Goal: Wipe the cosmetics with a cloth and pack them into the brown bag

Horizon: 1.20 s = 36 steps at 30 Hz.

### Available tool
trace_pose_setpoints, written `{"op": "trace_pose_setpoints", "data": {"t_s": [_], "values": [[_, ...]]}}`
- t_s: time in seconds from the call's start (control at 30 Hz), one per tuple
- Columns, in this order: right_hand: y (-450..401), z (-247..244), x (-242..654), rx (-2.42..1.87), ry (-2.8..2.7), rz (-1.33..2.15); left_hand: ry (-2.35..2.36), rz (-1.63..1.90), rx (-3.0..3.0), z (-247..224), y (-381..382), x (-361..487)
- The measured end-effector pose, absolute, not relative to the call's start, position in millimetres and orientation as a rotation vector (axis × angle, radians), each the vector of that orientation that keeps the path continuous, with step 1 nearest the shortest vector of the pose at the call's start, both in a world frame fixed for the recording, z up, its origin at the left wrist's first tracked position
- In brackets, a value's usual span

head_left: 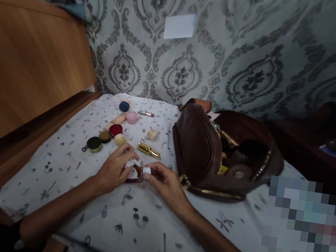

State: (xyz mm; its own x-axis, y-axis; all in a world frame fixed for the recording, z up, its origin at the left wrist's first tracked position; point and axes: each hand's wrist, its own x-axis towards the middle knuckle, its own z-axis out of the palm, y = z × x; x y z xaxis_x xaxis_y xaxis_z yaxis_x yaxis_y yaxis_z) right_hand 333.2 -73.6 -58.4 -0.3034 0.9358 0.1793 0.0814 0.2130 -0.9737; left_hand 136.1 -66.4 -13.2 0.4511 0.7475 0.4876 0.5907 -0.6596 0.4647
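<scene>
My left hand (pixel 113 169) is closed around a small dark red and clear bottle-like container (pixel 139 175), held low over the cloth; part of it is behind the fingers. A small white cap-like piece (pixel 147 170) is pinched between the thumb and fingers of my right hand (pixel 164 181), at the container's right end. Whether the two pieces are joined, I cannot tell. Just beyond my hands lies a gold lipstick tube (pixel 148 150). A cream-coloured jar (pixel 119 139) sits close to my left fingers.
Several cosmetics stand at the left, including a dark green-lidded jar (pixel 94 144), a red-lidded jar (pixel 116 130) and a pink round item (pixel 132 117). An unzipped brown bag (pixel 194 147) full of items stands at the right. A wooden cabinet (pixel 34 47) borders the left side.
</scene>
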Motion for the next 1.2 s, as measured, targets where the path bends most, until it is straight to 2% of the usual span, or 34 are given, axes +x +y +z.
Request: {"op": "trace_pose_setpoints", "data": {"t_s": [0.13, 0.4, 0.63, 0.87, 1.2], "values": [[-78.6, -58.7, 338.3, -1.025, -1.716, 1.058, 1.175, 0.883, 2.732, -19.0, -82.4, 131.5], [-80.9, -63.6, 345.3, -1.036, -1.868, 0.757, 1.096, 0.908, 2.994, -37.7, -87.2, 144.4], [-79.2, -62.6, 344.5, -1.123, -1.888, 0.796, 1.059, 0.840, 3.121, -31.7, -90.0, 151.8], [-80.2, -58.5, 345.7, -1.105, -1.920, 0.817, 1.308, 0.761, 3.151, -29.6, -90.8, 136.3], [-86.1, -50.8, 343.9, -1.155, -1.994, 0.820, 1.329, 0.973, 2.979, -46.5, -87.5, 96.4]]}}
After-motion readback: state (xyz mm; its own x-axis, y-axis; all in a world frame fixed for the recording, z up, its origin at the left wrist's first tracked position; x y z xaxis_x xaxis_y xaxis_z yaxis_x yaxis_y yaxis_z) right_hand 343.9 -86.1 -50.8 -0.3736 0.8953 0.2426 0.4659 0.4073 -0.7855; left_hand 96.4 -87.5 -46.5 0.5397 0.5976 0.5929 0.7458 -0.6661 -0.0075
